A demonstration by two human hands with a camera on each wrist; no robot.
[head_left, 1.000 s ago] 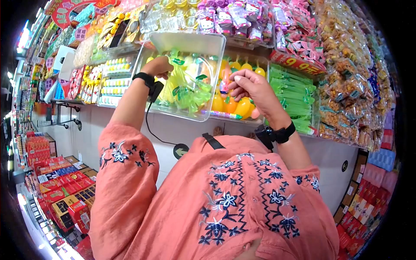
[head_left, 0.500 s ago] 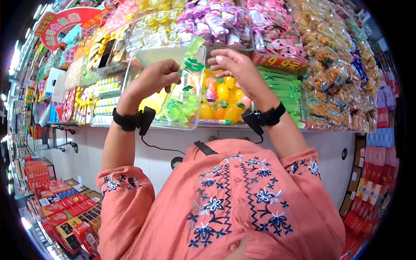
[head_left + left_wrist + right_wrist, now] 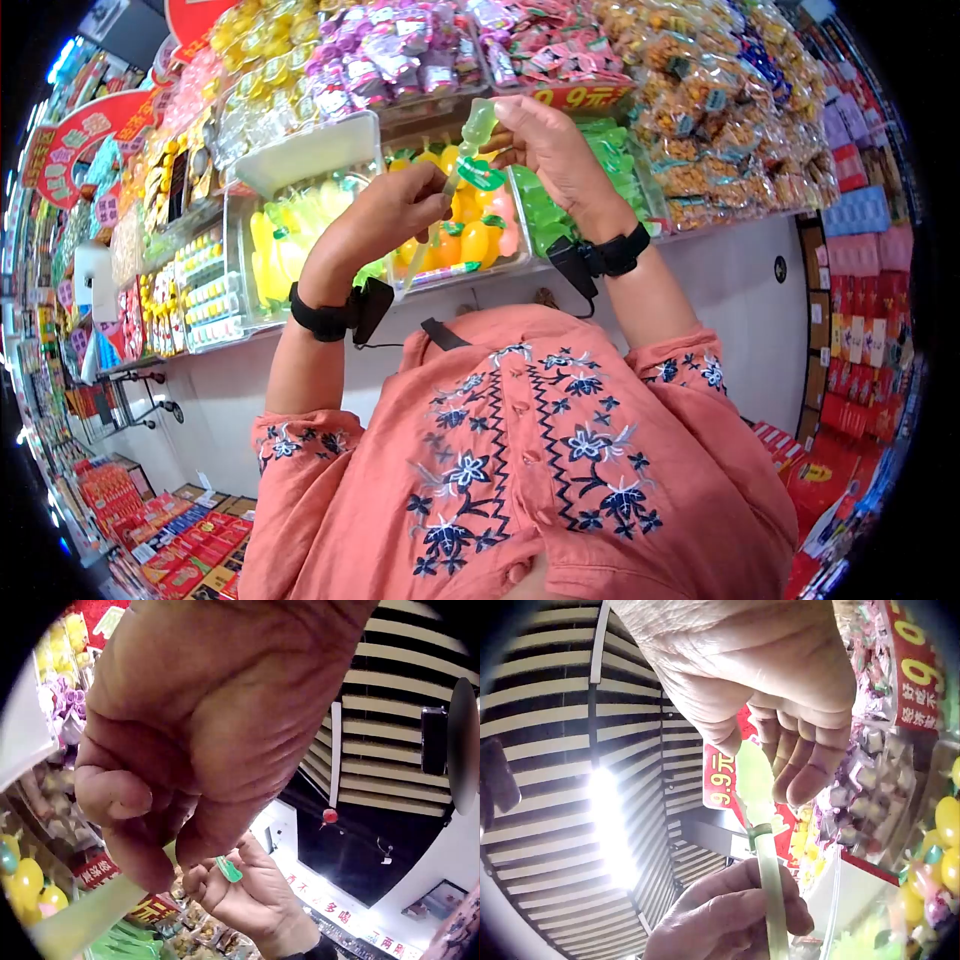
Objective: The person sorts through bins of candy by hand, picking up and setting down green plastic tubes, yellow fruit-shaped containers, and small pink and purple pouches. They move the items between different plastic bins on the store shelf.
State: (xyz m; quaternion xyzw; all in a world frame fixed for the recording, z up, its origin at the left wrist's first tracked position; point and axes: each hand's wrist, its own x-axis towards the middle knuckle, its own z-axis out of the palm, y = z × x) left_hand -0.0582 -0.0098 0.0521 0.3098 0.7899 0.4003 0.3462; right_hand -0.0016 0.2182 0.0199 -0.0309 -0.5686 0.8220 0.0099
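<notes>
A long pale-green jelly stick (image 3: 452,190) with a green label is held slanting in front of the shelf. My left hand (image 3: 395,210) pinches its lower half between thumb and fingers. My right hand (image 3: 545,145) pinches the bulbous top end. In the left wrist view my left hand (image 3: 210,727) fills the frame, with the jelly stick (image 3: 82,919) running down-left and my right hand (image 3: 255,900) beyond. The right wrist view shows my right hand (image 3: 765,682) curled over the jelly stick's (image 3: 769,877) tip, with my left hand (image 3: 727,922) gripping it below.
Behind the hands a clear bin (image 3: 300,150) with a raised lid holds more green and yellow jellies. Beside it are a bin of fruit-shaped jellies (image 3: 470,240) and one of green sticks (image 3: 620,170). Snack bags (image 3: 720,110) and a red price sign (image 3: 580,95) hang above. Red boxes (image 3: 150,520) lie at lower left.
My left hand drew the jelly stick out of the clear bin and raised it. My right hand left the fruit jellies and took hold of the stick's top.
</notes>
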